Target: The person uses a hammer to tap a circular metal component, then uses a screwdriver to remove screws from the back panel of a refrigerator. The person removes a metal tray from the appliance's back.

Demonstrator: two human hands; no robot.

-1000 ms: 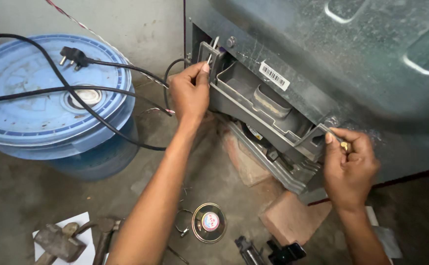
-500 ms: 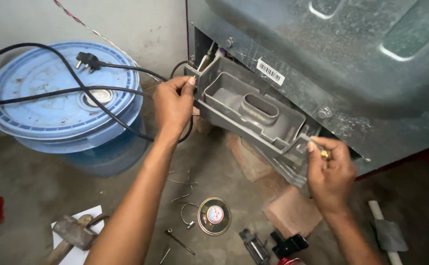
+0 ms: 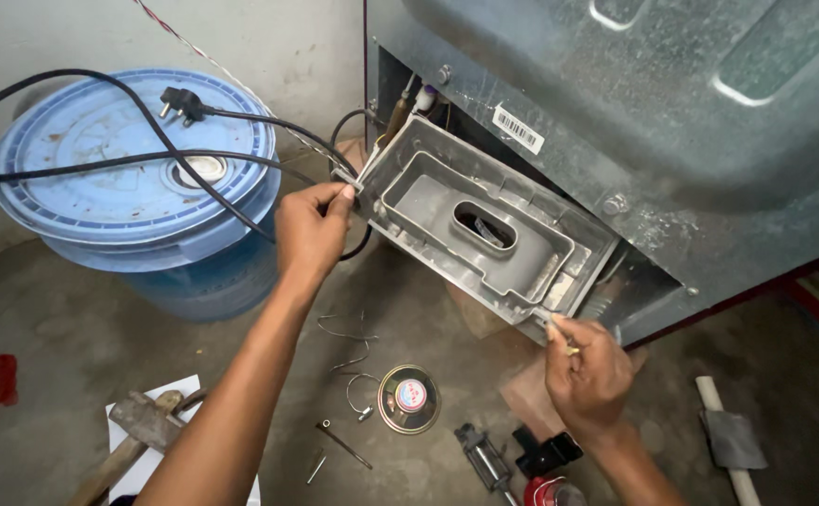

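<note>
A grey plastic tray with an oval slot in its middle hangs tilted out of the bottom back of a grey metal appliance. My left hand pinches the tray's upper left corner. My right hand grips the tray's lower right corner and also holds a small yellowish thing that I cannot make out. A dark opening shows behind the tray at the right.
A blue drum stands at the left with a black power cord and plug draped over its lid. On the concrete floor lie a hammer on white paper, a round tin, bent wires, screws, a red-and-black tool and a brick.
The tray has come further out of the appliance and tipped down toward me. Both hands moved down with its corners.
</note>
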